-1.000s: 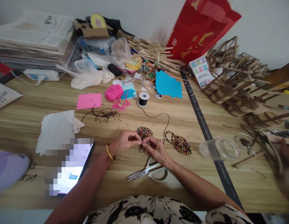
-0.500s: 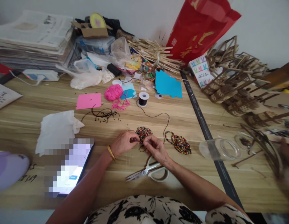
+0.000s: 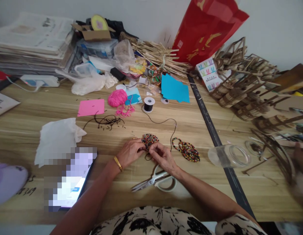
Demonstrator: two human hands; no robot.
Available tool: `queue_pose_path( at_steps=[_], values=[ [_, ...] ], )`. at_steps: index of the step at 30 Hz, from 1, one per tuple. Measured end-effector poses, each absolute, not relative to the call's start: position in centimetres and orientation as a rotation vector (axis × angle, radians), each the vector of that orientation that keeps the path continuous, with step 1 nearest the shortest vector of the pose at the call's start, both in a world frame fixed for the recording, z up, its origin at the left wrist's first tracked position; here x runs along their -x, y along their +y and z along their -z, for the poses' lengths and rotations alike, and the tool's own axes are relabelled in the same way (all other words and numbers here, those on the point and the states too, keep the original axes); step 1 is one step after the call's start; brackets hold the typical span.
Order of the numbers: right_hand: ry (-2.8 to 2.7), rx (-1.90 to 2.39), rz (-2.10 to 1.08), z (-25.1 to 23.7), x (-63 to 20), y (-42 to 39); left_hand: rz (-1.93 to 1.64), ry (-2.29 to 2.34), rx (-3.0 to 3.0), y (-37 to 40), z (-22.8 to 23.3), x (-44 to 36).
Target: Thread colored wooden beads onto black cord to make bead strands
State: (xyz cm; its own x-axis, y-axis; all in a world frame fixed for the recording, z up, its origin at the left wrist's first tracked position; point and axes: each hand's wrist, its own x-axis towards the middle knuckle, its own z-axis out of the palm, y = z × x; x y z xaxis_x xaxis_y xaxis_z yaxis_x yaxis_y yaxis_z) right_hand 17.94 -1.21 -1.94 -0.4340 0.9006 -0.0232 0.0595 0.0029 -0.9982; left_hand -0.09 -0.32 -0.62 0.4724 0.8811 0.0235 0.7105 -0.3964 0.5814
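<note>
Wooden table (image 3: 190, 124): we are pinching black cord (image 3: 148, 156) between both hands, left hand (image 3: 130, 152) and right hand (image 3: 162, 156) curled shut on it, fingertips meeting just below the bead mat (image 3: 149, 140). Scissors (image 3: 156, 180) are lying just under our right wrist.

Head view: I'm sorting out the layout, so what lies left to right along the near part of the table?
Tablet → left hand → right hand → bead pile → clear jar.
</note>
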Motion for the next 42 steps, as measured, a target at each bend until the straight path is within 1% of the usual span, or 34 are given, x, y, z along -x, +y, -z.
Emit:
queue_pose_path(
  at_steps=[6, 10, 15, 27, 42],
  values=[
    [-1.557, 0.996, -1.515, 1.89, -17.89, -1.21, -0.563, 1.348, -2.123, -0.25, 0.15, 0.03],
    [-1.554, 0.99, -1.512, 1.92, -17.89, -1.22, -0.719, 1.313, -1.836, -0.19, -0.09, 0.16],
    [-1.542, 0.995, -1.526, 1.72, -17.89, -1.25, -0.799, 1.234, -1.557, 0.02, -0.13, 0.36],
    [-1.542, 0.972, -1.522, 1.53, -17.99, -1.23, -0.816, 1.119, -1.352, 0.25, -0.27, 0.45],
    [-1.551, 0.972, -1.514, 1.68, -18.03, -1.16, -0.792, 1.098, -1.33, 0.36, -0.13, 0.62]
  ],
)
